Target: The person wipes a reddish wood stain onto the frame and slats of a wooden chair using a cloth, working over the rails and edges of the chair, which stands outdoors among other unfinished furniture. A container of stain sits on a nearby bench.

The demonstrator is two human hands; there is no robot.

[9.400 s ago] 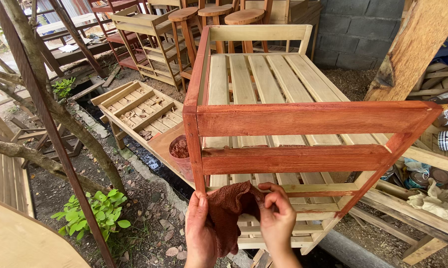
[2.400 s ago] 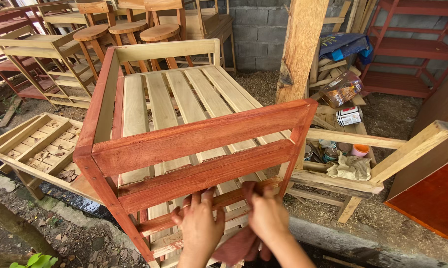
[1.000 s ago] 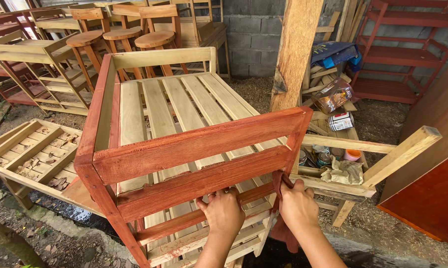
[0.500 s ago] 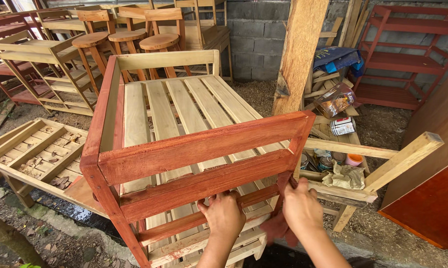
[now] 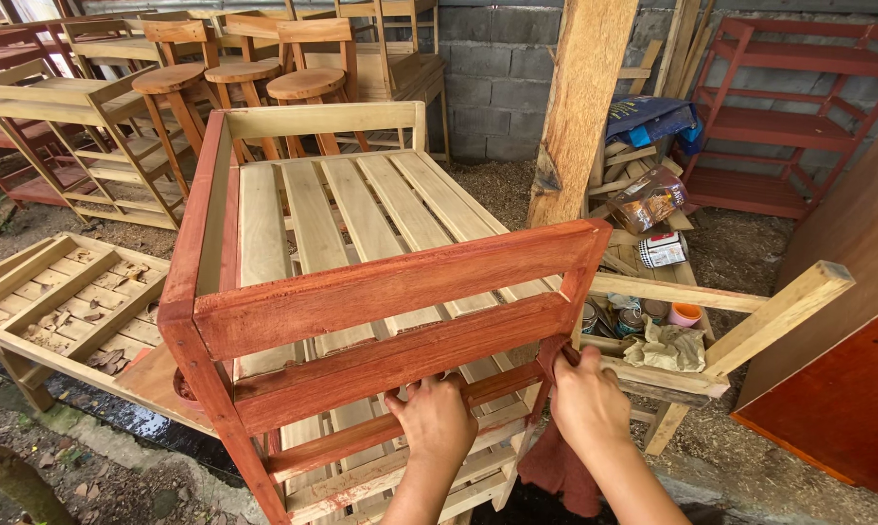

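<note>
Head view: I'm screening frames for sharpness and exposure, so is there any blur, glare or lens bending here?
Head view: even daylight, soft shadows, no glare; wooden rack, left hand and right hand with the reddish rag are sharp; the wide lens bends straight edges toward the corners.

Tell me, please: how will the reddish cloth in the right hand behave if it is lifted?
The cloth is probably floppy: it hangs in loose folds below the right hand. It seems light, since one hand presses it against the rack's red post. It may be damp with stain, as its colour matches the frame.
</note>
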